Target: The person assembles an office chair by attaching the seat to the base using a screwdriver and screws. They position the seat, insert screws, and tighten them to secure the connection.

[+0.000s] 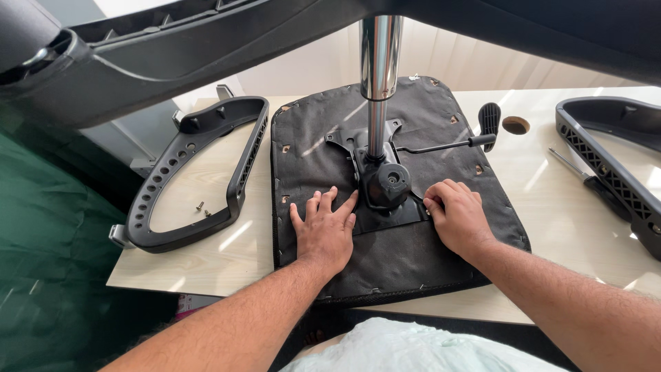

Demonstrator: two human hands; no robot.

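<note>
An upturned chair seat, its underside covered in stapled black fabric, lies flat on a pale wood-grain table. The left hand rests open, palm down, on the fabric just beside the black metal tilt mechanism. The right hand curls its fingers against the mechanism's plate edge, grasping nothing. A chrome gas cylinder rises upright from it. Curved black plastic armrests lie on either side, loose screws inside the left one, a screwdriver near the right.
</note>
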